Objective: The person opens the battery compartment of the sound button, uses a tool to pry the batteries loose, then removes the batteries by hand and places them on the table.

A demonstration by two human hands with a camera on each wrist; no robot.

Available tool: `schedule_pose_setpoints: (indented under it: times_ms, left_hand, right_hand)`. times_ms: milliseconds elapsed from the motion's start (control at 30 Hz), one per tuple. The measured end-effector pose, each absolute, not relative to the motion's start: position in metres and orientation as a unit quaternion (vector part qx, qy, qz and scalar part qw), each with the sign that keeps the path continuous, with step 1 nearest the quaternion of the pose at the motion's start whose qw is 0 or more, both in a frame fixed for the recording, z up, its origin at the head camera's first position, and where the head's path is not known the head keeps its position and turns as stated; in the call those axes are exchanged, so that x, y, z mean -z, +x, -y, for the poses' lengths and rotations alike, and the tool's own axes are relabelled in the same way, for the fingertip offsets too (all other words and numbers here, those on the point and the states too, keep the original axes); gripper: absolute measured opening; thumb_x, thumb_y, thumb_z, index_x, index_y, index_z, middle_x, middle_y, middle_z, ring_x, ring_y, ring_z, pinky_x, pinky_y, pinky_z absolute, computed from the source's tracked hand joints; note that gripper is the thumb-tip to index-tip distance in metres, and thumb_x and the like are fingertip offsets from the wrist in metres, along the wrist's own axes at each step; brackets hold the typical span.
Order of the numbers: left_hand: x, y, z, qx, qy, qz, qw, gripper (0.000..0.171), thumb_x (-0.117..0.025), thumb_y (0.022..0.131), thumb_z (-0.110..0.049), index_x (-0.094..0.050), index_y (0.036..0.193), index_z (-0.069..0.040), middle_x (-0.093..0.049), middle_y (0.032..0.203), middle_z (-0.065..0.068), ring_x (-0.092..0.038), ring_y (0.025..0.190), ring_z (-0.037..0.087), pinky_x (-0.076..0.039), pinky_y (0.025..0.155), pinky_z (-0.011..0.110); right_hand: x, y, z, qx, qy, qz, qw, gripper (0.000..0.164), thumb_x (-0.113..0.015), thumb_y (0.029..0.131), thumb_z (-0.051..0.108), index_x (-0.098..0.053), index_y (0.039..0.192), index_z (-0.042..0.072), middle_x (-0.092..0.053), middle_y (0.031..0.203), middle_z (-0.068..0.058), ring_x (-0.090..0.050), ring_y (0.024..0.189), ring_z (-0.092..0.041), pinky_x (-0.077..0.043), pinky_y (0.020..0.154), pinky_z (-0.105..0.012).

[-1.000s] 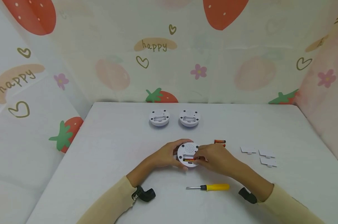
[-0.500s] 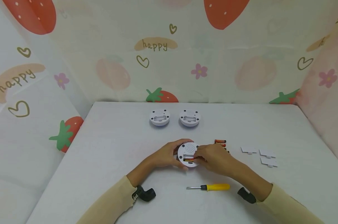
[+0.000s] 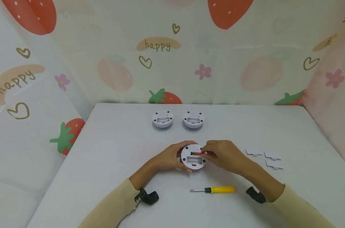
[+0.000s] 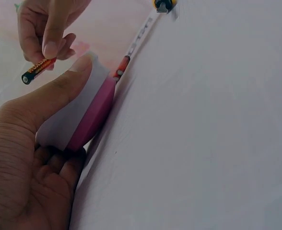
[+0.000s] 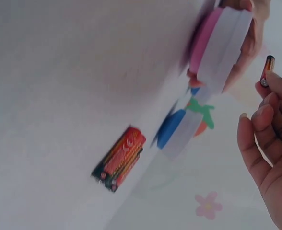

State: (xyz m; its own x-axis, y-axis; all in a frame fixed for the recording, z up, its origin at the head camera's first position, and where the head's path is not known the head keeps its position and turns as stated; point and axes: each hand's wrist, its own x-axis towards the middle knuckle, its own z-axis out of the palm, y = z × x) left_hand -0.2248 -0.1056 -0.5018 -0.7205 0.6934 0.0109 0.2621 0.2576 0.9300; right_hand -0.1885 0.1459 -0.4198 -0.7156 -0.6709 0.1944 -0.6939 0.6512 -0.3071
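Observation:
My left hand (image 3: 170, 155) grips a round white battery-powered device (image 3: 193, 148) by its side, thumb on the near edge and fingers round the far edge. Its underside faces up, with speaker holes, dark feet and an uncovered battery compartment with nothing in it. The left wrist view shows a pink lower half (image 4: 94, 115). Between thumb and fingertips, my right hand (image 3: 225, 155) pinches a small red and black battery (image 4: 38, 71) just above the device. More red batteries (image 5: 119, 160) lie on the table in the right wrist view; my right hand hides them from the head view.
Two similar round devices (image 3: 162, 124) stand farther back, compartments up. Several white battery covers (image 3: 272, 155) lie to the right. A yellow-handled screwdriver (image 3: 222, 190) lies nearer on the white table (image 3: 118, 126). A printed cloth (image 3: 226, 85) hangs behind.
The battery has come up from the compartment's near slot and is now over the speaker holes, as my right hand moved up and away. My left hand keeps its hold.

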Motion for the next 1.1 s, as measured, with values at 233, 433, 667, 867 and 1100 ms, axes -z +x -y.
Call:
schedule_pose_setpoints:
  times_ms: [233,433,667,867,1100]
  left_hand:
    - [0.502,-0.223,0.104,-0.519,0.307,-0.770,0.207,0.096,-0.094,0.072,-0.017,-0.043,0.152,-0.025,-0.049,0.149,-0.010,-0.048,0.135,0.006,-0.036,0.115,0.024]
    - [0.504,-0.223,0.104,-0.520,0.309,-0.769,0.206,0.097,-0.095,0.071,-0.018,-0.043,0.153,-0.024,-0.048,0.150,-0.011,-0.047,0.135,0.006,-0.035,0.116,0.024]
    - [0.503,-0.222,0.105,-0.525,0.305,-0.770,0.198,0.096,-0.094,0.072,-0.017,-0.044,0.152,-0.026,-0.050,0.148,-0.013,-0.047,0.134,0.006,-0.035,0.116,0.025]
    - [0.504,-0.223,0.105,-0.524,0.300,-0.771,0.201,0.097,-0.093,0.073,-0.020,-0.041,0.155,-0.026,-0.047,0.150,-0.011,-0.046,0.136,0.007,-0.035,0.116,0.027]
    - [0.502,-0.224,0.104,-0.523,0.296,-0.773,0.204,0.099,-0.093,0.074,-0.020,-0.039,0.156,-0.024,-0.046,0.152,-0.010,-0.046,0.136,0.008,-0.035,0.117,0.028]
  right_hand:
    - [0.413,-0.200,-0.166,-0.171,0.354,0.919,0.043,0.013,-0.084,0.084,0.012,-0.078,0.097,0.012,-0.058,0.074,0.010,-0.047,0.063,-0.005,-0.045,0.055,-0.019]
    - [0.414,-0.210,-0.181,-0.149,0.329,0.932,0.038,0.015,-0.085,0.084,0.015,-0.078,0.096,0.011,-0.064,0.078,0.008,-0.052,0.066,-0.007,-0.050,0.060,-0.022]
    - [0.423,-0.227,-0.199,-0.114,0.302,0.946,0.027,0.013,-0.083,0.085,0.014,-0.078,0.096,0.011,-0.065,0.079,0.005,-0.053,0.067,-0.010,-0.048,0.060,-0.024]
    - [0.428,-0.238,-0.213,-0.112,0.286,0.952,0.017,0.012,-0.083,0.085,0.013,-0.078,0.096,0.011,-0.069,0.080,0.004,-0.057,0.068,-0.011,-0.049,0.060,-0.026]
    - [0.431,-0.248,-0.225,-0.112,0.278,0.954,0.011,0.011,-0.082,0.086,0.009,-0.078,0.096,0.008,-0.067,0.077,0.003,-0.053,0.067,-0.014,-0.048,0.059,-0.027]
